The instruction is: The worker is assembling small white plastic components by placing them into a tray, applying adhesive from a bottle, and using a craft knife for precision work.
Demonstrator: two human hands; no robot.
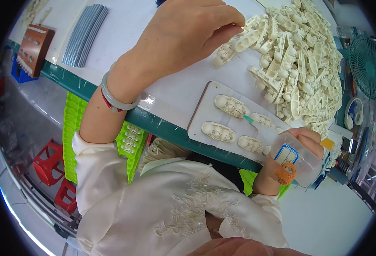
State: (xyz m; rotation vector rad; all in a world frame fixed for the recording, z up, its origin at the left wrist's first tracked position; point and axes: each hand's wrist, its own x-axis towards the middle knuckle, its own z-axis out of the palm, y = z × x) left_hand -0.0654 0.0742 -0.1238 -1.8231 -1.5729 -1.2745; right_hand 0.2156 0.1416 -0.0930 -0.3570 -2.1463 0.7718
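My right hand point(307, 141) is wrapped round a translucent squeeze bottle point(307, 164) with a blue-edged label. An orange ribbed piece point(286, 173) sits against it. The bottle's narrow green tip point(248, 118) reaches the end of a cream oval plastic piece point(230, 105) on a white board point(203, 109). Several similar pieces with rounded hollows lie on that board. My left hand point(192, 36), with a pale bangle at the wrist, is closed at the edge of the heaped cream pieces point(303, 64). A loose cream piece point(247, 41) lies by its fingertips; what they pinch is hidden.
Grey-blue ribbed strips point(84, 36) and a brown block point(34, 49) lie at the far left. Bright green moulded trays point(70, 136) stand below the table's green edge point(166, 128). Red stools point(49, 164) are lower left. A green fan point(368, 66) and tape roll point(353, 113) are at right.
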